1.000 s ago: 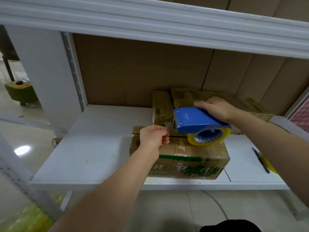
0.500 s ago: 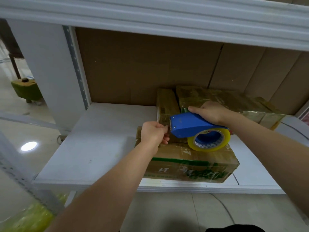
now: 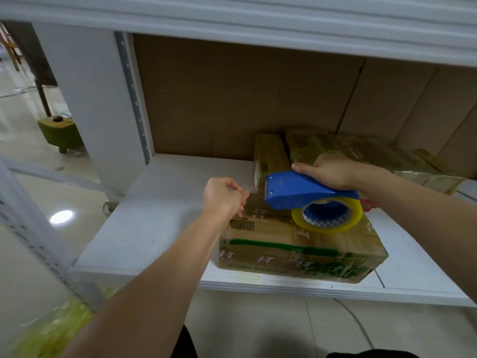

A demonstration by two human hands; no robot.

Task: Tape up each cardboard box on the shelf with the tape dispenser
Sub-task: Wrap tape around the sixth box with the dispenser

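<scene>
One box (image 3: 296, 244) lies at the shelf (image 3: 144, 228) front, under both hands. The right hand (image 3: 327, 171) holds the blue dispenser (image 3: 304, 192) in a closed grip above it; the left hand (image 3: 224, 196) pinches clear tape (image 3: 251, 188) just beside the dispenser's mouth. More boxes (image 3: 361, 151) lie behind.

Beyond the white upright post (image 3: 103, 104), on the glossy floor (image 3: 38, 177): green stool (image 3: 60, 133) with dark knob. Lower left: blurred yellow-green plastic (image 3: 49, 329). Below: thin cable (image 3: 358, 324).
</scene>
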